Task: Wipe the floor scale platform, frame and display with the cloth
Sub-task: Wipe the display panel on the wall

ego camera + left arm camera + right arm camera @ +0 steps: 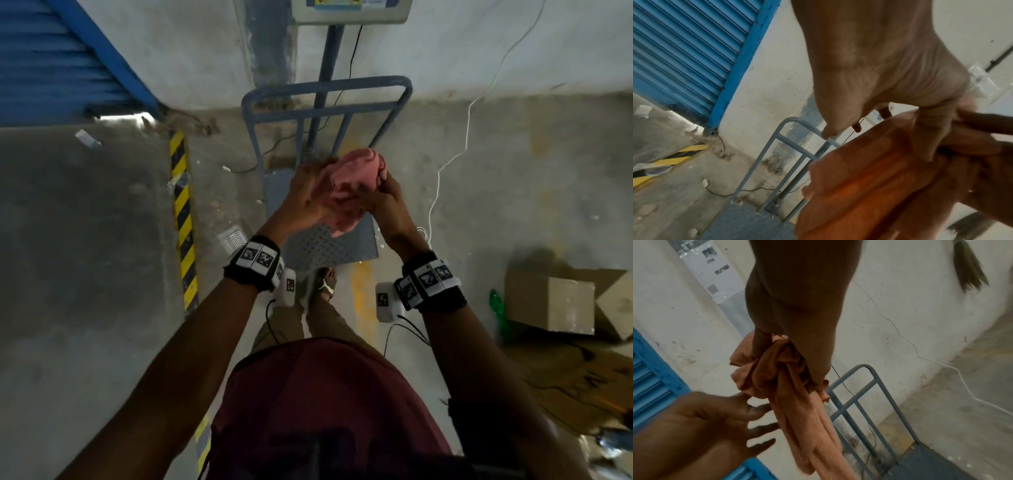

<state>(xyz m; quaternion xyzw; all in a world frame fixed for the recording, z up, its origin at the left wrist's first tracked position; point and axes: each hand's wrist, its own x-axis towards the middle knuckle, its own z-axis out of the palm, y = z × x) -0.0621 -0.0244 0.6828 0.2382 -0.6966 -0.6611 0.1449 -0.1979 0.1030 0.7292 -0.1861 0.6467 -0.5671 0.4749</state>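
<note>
Both hands are up in front of the person, over the floor scale, working a pink cloth (349, 185) into shape. The right hand (385, 202) has its fingers curled round a bunched knot of the fabric, and the loose tail hangs down from that fist. The left hand (310, 195) is spread, fingers straight and apart, touching the side of the hanging cloth without closing on it.

The cloth is held in the air, not yet on any part of the scale. Below it lies the grey checker-plate platform (329, 246), behind that the blue-grey tube frame (325, 90) and at the top of the post the display (349, 13), partly cut off by the edge of the head view.

The cloth looks light, thin and limp; it will sag and trail unless gathered, so a folded pad in the palm would suit the flat plate, while a wrap round each tube would suit the frame. The ridged plate will likely snag loose edges. The display probably wants gentler pressure
</note>
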